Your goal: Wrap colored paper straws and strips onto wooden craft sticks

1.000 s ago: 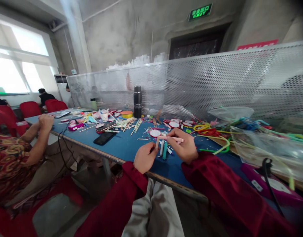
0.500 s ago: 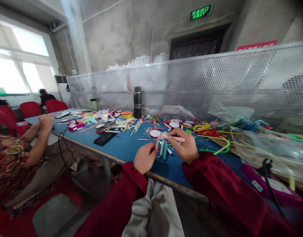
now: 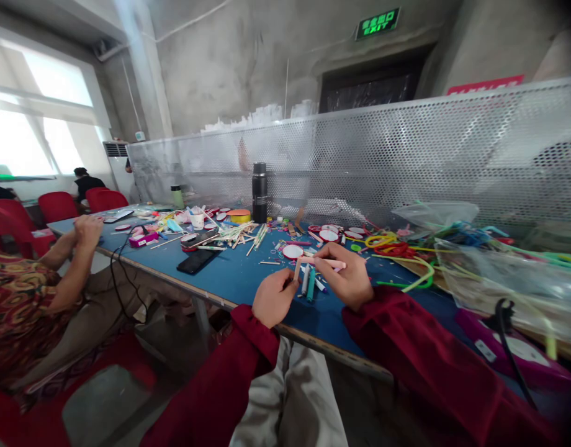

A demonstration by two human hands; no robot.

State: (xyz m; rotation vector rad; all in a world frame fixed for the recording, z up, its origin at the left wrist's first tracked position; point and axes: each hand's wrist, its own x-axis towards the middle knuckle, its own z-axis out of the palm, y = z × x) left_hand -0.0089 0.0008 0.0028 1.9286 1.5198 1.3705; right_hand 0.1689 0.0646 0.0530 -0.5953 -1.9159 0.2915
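Note:
My left hand [image 3: 275, 299], closed near the table's front edge, pinches a flat wooden craft stick [image 3: 297, 269] that points up and away. A pale pink marker pen [image 3: 336, 264] is gripped in my right hand [image 3: 349, 274], its tip end close to the stick's upper part. Whether the tip touches the stick I cannot tell. Between and below the hands lie a teal marker [image 3: 310, 287], a grey one [image 3: 305, 280] and a white one with a purple end [image 3: 319, 285]. Just beyond the stick rests a round white disc with a red rim [image 3: 293, 251].
A black phone [image 3: 197, 261], scattered wooden sticks [image 3: 239, 234] and a black bottle [image 3: 259, 194] are to the left. Coloured tubing [image 3: 397, 245], plastic bags and a purple box [image 3: 509, 357] crowd the right. A perforated metal screen [image 3: 383, 161] backs the table; another person's hands [image 3: 88, 231] are far left.
My right hand has shifted slightly left, and the pink marker lies at a slightly different angle. My left hand and the craft stick stay almost still.

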